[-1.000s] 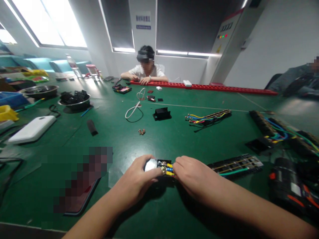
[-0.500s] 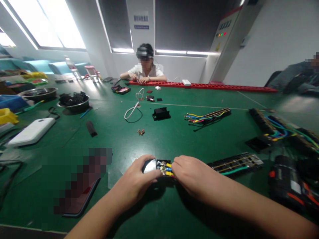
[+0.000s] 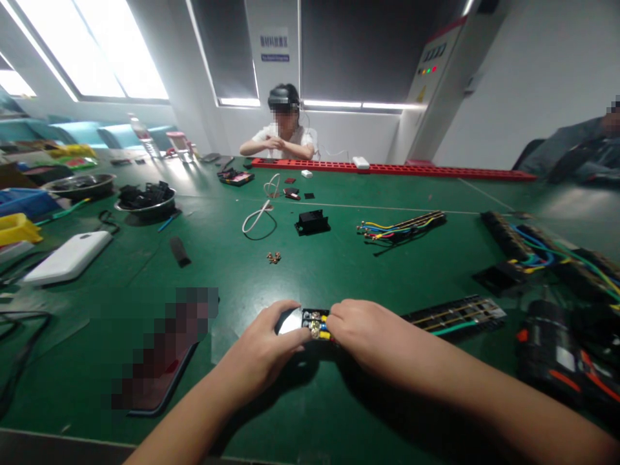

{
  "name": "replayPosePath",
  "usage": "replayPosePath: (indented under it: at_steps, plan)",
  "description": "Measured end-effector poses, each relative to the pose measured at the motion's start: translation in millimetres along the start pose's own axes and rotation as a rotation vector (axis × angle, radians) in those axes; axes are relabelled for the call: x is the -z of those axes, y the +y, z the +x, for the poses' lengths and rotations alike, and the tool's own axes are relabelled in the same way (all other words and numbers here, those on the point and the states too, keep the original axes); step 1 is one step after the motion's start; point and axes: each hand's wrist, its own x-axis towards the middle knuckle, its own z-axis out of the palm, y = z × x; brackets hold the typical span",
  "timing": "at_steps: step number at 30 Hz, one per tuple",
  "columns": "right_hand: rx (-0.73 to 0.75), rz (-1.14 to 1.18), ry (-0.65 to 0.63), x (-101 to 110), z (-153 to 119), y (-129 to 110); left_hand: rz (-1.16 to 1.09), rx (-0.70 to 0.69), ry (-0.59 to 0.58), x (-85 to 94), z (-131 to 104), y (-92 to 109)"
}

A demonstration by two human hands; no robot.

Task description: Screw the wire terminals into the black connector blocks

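My left hand (image 3: 271,342) is closed around a small black electrical block with screw terminals (image 3: 314,316) and a white, shiny part at its left end. My right hand (image 3: 361,329) pinches at the block's right side, where wire ends with yellow and blue sleeves (image 3: 324,336) meet the terminals. Its fingertips cover most of the wires. Beyond the hands lies a small pile of copper-coloured screws (image 3: 274,258). A black plastic housing (image 3: 312,221) sits farther back.
A phone (image 3: 162,368) lies left, near a white power bank (image 3: 70,257). At right are a terminal strip (image 3: 455,316), a cordless drill (image 3: 549,342) and a wired strip (image 3: 411,223). A metal bowl of black parts (image 3: 145,197) stands back left. A co-worker (image 3: 283,129) sits opposite.
My right hand has shifted slightly left over the block, covering more of the sleeved wire ends. My left hand keeps its hold. The co-worker opposite has raised their hands from the red rail.
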Motion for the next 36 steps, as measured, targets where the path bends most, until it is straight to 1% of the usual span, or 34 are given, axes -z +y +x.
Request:
replayPosePath:
  at_steps: [4,11,23,27,31,36]
  plan:
    - [-0.027,0.022,0.003,6,-1,-2,0.003,-0.004,-0.004,0.4,-2,0]
    - [-0.006,0.030,0.008,11,-3,-1,-0.019,0.017,-0.018,0.4,-2,0]
    - [0.005,0.103,0.051,9,-4,1,-0.003,0.015,0.006,1.9,-1,2]
    - [-0.027,0.129,0.014,16,-4,-1,-0.009,0.021,0.008,1.1,-1,1]
    - [-0.048,0.163,-0.008,22,-5,-2,-0.002,0.031,0.034,0.3,-2,1]
    - [-0.128,0.184,-0.002,26,-5,-7,-0.024,0.035,0.004,0.8,-1,1]
